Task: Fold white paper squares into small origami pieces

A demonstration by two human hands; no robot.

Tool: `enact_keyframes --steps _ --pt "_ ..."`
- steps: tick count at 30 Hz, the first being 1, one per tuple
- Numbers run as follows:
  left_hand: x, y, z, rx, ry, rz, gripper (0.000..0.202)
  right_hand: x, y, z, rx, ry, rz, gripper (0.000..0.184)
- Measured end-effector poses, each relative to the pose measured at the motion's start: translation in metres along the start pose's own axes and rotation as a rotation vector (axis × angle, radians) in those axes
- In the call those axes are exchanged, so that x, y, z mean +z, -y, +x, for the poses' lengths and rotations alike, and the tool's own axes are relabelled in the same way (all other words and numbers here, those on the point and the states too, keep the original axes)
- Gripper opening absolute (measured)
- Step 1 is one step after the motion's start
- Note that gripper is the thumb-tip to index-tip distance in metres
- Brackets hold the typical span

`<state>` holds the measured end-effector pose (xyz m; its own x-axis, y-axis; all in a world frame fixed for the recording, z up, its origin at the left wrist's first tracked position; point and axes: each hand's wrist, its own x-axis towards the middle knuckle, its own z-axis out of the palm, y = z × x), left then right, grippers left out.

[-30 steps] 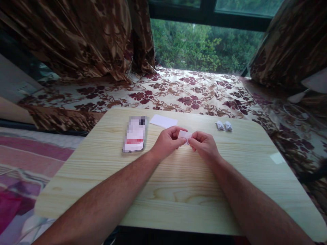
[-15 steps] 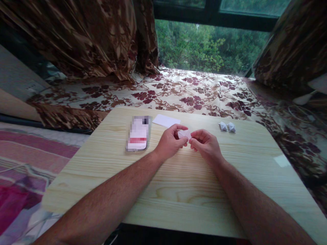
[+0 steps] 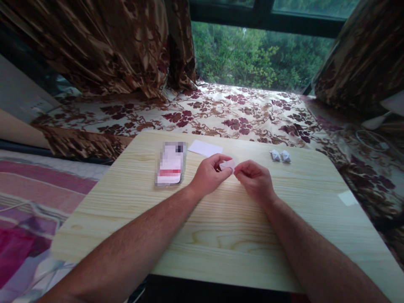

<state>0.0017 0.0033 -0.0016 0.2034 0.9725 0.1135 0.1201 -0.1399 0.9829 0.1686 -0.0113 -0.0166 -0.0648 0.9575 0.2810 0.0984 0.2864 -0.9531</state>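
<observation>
A small piece of folded white paper (image 3: 227, 165) is held just above the middle of the table. My left hand (image 3: 208, 176) is closed on its left part, thumb in front and fingers curled behind. At the paper's right edge, my right hand (image 3: 256, 179) pinches with thumb and fingertips pressed together. Its fingers partly hide that edge. Behind my left hand lies a flat white sheet stack (image 3: 205, 148). Two small folded white paper shapes (image 3: 280, 156) sit side by side, farther back and to the right of my right hand.
A phone-shaped object (image 3: 170, 164), blurred by pixels, lies left of my hands on the wooden table (image 3: 221, 240). A pale square patch (image 3: 347, 198) is near the table's right edge. Beyond the table are a flowered cloth ledge (image 3: 227, 109), curtains (image 3: 132, 50) and a window.
The right fingers have closed in tighter at the paper's right edge, and the paper's visible face has shifted slightly. My left hand stays in nearly the same place.
</observation>
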Motion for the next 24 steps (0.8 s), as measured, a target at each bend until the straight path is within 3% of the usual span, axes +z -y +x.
enact_keyframes --steps 11,19,24 --pt "-0.0021 -0.0016 0.0036 -0.015 -0.097 -0.076 0.037 -0.0008 0.0026 -0.0016 0.040 -0.017 -0.119 0.013" --pt "0.0025 0.0043 0.0013 0.034 -0.056 -0.011 0.032 0.0014 0.0055 -0.0012 0.029 -0.043 -0.169 0.014" --pt "0.0005 -0.0023 -0.0010 0.019 -0.025 0.152 0.021 0.0014 0.0073 -0.0028 0.006 -0.080 -0.219 0.010"
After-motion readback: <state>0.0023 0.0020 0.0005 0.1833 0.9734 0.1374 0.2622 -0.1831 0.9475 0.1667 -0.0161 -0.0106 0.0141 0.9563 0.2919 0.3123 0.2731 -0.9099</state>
